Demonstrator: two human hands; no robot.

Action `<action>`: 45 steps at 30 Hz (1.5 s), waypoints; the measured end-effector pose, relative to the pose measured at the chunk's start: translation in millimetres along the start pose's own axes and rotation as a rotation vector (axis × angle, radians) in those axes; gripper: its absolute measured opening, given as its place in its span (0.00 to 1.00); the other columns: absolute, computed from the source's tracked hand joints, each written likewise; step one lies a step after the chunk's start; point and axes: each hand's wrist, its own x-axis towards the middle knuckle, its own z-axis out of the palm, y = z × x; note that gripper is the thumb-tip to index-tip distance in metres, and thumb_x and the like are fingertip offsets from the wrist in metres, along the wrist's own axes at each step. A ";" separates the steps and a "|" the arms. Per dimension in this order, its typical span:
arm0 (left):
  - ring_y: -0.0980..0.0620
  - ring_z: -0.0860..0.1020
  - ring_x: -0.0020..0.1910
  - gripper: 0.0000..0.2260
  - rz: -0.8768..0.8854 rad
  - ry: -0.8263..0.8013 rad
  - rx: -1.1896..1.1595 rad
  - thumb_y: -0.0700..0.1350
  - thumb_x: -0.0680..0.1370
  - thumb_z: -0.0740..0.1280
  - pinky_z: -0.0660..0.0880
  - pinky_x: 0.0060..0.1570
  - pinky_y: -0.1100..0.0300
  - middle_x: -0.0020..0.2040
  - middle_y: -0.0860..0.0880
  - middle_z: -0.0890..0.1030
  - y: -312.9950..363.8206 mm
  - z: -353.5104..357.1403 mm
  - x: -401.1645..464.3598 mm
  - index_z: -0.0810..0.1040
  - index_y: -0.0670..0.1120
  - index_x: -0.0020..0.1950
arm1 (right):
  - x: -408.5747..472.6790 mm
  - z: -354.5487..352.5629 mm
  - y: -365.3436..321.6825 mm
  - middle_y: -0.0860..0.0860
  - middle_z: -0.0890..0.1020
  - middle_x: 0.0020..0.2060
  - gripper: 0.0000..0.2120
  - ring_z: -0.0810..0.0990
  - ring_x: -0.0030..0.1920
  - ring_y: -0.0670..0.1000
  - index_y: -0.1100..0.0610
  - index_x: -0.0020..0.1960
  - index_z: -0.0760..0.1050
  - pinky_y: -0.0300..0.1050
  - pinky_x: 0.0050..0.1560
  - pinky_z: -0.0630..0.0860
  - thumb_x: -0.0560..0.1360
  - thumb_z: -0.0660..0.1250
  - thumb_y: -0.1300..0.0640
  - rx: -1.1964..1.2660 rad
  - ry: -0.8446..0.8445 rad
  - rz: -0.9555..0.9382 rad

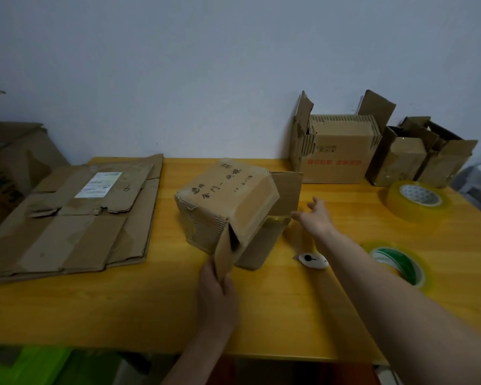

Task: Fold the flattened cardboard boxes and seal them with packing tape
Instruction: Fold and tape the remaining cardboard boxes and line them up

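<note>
A brown cardboard box [228, 200] with black handwriting lies tilted in the middle of the yellow table [150, 307], its flaps open towards me. My left hand [215, 290] grips the lower front flap by its edge. My right hand [315, 216] reaches beside the box's right side, fingers spread, fingertips at the taped edge of a flap. A stack of flattened cardboard boxes [75, 218] lies on the left of the table. Two rolls of clear packing tape sit on the right, one far [415, 200] and one near [400, 262].
A small white tape cutter [313, 259] lies under my right forearm. Two folded boxes with open tops stand against the wall at the back right, a large one [336, 151] and a smaller one [419, 159]. More cardboard [9, 168] leans at the far left.
</note>
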 end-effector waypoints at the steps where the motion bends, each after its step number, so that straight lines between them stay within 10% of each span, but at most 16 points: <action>1: 0.51 0.74 0.43 0.16 -0.015 0.007 -0.006 0.41 0.82 0.60 0.71 0.40 0.62 0.50 0.46 0.75 -1.4 -5.9 4.6 0.68 0.41 0.70 | -0.7 1.5 -1.2 0.55 0.64 0.73 0.33 0.67 0.70 0.58 0.57 0.77 0.54 0.54 0.68 0.68 0.77 0.67 0.63 -0.009 -0.039 -0.014; 5: 0.40 0.77 0.54 0.19 -0.089 0.064 -0.082 0.46 0.82 0.61 0.76 0.53 0.48 0.56 0.38 0.77 5.5 -31.6 17.8 0.69 0.39 0.70 | -6.9 8.0 -5.6 0.57 0.80 0.56 0.06 0.79 0.52 0.55 0.57 0.55 0.75 0.47 0.50 0.77 0.80 0.61 0.60 -0.076 -0.106 -0.085; 10: 0.44 0.71 0.67 0.23 -0.001 0.204 -0.179 0.49 0.80 0.63 0.68 0.62 0.53 0.68 0.46 0.72 63.3 -78.2 37.9 0.66 0.42 0.73 | -17.1 -5.0 -43.6 0.55 0.79 0.42 0.08 0.78 0.45 0.55 0.59 0.45 0.75 0.50 0.47 0.76 0.80 0.60 0.57 -0.146 -0.001 -0.318; 14: 0.45 0.80 0.54 0.07 -0.036 0.107 -0.314 0.47 0.81 0.64 0.75 0.59 0.45 0.54 0.49 0.81 96.7 -108.3 88.2 0.76 0.48 0.57 | -33.7 -23.9 -91.5 0.50 0.77 0.35 0.10 0.75 0.36 0.49 0.58 0.41 0.74 0.50 0.41 0.78 0.79 0.62 0.56 -0.214 0.214 -0.536; 22: 0.47 0.74 0.64 0.31 0.038 -0.121 -0.393 0.60 0.79 0.59 0.72 0.63 0.47 0.66 0.53 0.71 84.0 -76.3 73.6 0.56 0.50 0.78 | -58.3 -19.4 -47.2 0.46 0.69 0.69 0.29 0.71 0.65 0.48 0.45 0.76 0.55 0.56 0.65 0.71 0.79 0.57 0.40 -0.066 -0.169 -0.398; 27: 0.48 0.63 0.74 0.36 0.161 -0.162 -0.170 0.57 0.79 0.62 0.66 0.67 0.53 0.78 0.50 0.59 60.9 -48.3 74.9 0.44 0.54 0.80 | -60.5 -1.6 -20.5 0.46 0.66 0.73 0.37 0.66 0.71 0.50 0.37 0.76 0.44 0.58 0.68 0.68 0.77 0.65 0.51 -0.197 -0.231 -0.410; 38: 0.50 0.64 0.73 0.35 0.296 -0.247 -0.064 0.48 0.81 0.63 0.67 0.70 0.45 0.76 0.52 0.62 83.9 0.5 162.5 0.44 0.57 0.79 | 9.9 8.8 -42.1 0.55 0.79 0.56 0.35 0.79 0.48 0.54 0.46 0.77 0.43 0.51 0.49 0.78 0.80 0.62 0.51 -0.585 0.035 -0.446; 45: 0.48 0.67 0.71 0.38 0.299 -0.293 -0.034 0.46 0.79 0.67 0.71 0.66 0.41 0.74 0.50 0.65 105.5 44.2 237.7 0.43 0.62 0.77 | 83.3 14.3 -65.9 0.58 0.65 0.71 0.41 0.69 0.67 0.59 0.51 0.78 0.39 0.55 0.66 0.68 0.78 0.65 0.56 -0.607 0.014 -0.357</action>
